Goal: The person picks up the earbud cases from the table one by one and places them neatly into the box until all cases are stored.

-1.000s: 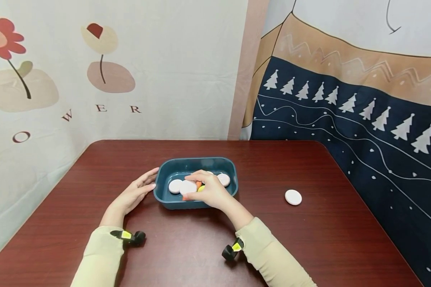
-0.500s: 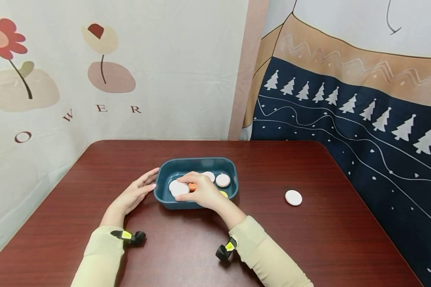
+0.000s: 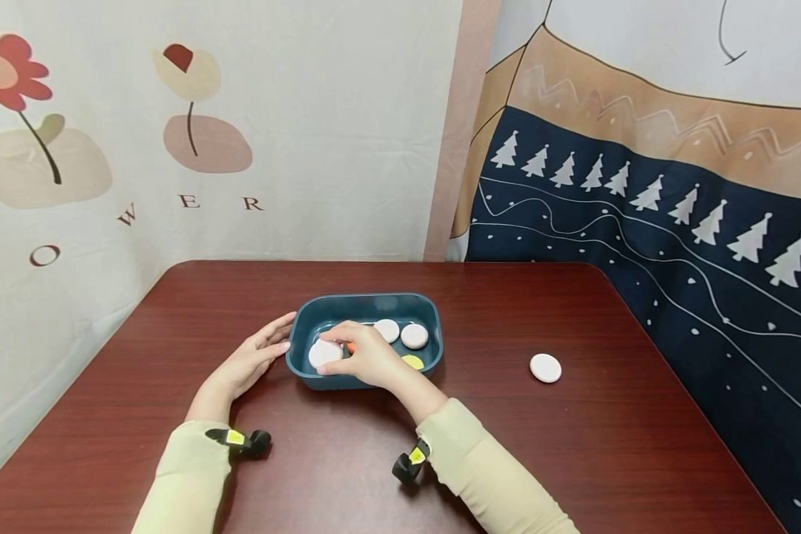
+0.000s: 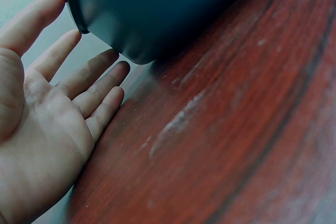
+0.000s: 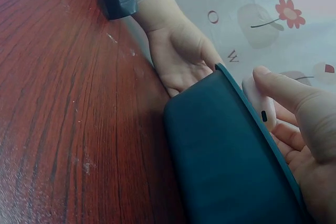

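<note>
A dark teal rectangular box (image 3: 347, 382) stands on the table. My left hand (image 3: 247, 363) rests its straight fingers and thumb against the box's left end; the left wrist view shows the palm and fingers spread beside its wall. Inside the box, my right hand (image 3: 374, 360) pinches a white round case (image 3: 325, 355) at the left side. In the right wrist view that case (image 5: 257, 95) has a small dark slot on its edge. An orange piece (image 3: 351, 347) is mostly hidden by my right fingers. Two white discs (image 3: 386, 331) and a yellow piece (image 3: 412, 362) lie in the right half.
Another white disc (image 3: 545, 368) lies on the reddish-brown table (image 3: 494, 311), well right of the box. Printed curtains (image 3: 347, 133) hang behind and beside the table. A black camera (image 3: 407, 467) is strapped to my right wrist, another (image 3: 256, 443) to my left.
My right hand has moved left inside the box with the white round case, uncovering the white discs and yellow piece at right. The left hand stays in place.
</note>
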A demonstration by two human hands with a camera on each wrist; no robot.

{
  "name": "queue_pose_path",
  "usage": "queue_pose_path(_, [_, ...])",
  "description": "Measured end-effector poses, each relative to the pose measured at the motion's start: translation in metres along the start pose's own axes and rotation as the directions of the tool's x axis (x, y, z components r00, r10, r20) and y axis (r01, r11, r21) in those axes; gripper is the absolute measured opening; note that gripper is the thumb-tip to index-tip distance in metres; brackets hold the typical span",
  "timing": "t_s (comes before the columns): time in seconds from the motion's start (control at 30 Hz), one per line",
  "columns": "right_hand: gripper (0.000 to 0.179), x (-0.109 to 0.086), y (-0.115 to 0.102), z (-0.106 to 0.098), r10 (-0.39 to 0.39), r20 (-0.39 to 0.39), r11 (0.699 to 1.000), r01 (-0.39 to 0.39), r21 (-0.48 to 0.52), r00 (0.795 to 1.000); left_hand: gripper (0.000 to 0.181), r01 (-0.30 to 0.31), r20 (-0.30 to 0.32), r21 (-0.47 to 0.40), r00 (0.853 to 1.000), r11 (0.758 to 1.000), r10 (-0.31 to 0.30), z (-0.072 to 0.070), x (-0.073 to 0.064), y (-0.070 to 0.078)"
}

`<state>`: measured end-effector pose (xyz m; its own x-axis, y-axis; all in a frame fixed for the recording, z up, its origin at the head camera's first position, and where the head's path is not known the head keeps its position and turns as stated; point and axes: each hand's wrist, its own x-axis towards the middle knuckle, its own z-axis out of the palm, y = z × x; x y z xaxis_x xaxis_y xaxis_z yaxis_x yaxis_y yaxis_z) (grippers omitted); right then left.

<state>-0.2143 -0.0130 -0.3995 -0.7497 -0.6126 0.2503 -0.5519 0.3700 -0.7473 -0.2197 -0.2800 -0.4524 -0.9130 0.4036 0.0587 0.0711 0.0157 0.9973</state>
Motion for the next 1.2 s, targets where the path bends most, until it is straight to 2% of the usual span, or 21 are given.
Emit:
queue_pose_path(0.3, [0.056, 0.001, 0.000, 0.000, 0.053, 0.020, 0.999, -0.053, -0.001, 0.998, 0.060, 0.015, -0.011, -0.004, 1.000, 1.000, -0.015, -0.001, 0.001, 0.000])
queue_pose_path(0.7, [0.057, -0.004, -0.001, -0.005, 0.054, -0.010, 0.998, -0.054, 0.014, 0.998, 0.059, 0.002, -0.007, -0.011, 1.000, 1.000, -0.003, -0.002, 0.002, -0.003])
queue_pose_path(0.9, [0.059, -0.010, -0.001, -0.008, 0.036, -0.047, 0.999, -0.036, 0.001, 0.998, 0.059, 0.008, -0.009, -0.004, 1.000, 1.000, -0.008, -0.002, 0.002, -0.002])
queue_pose_path(1.2, [0.060, -0.024, -0.004, -0.016, -0.002, -0.120, 0.997, 0.011, 0.073, 0.993, 0.060, 0.008, -0.010, -0.012, 1.000, 1.000, -0.008, 0.000, 0.001, 0.000])
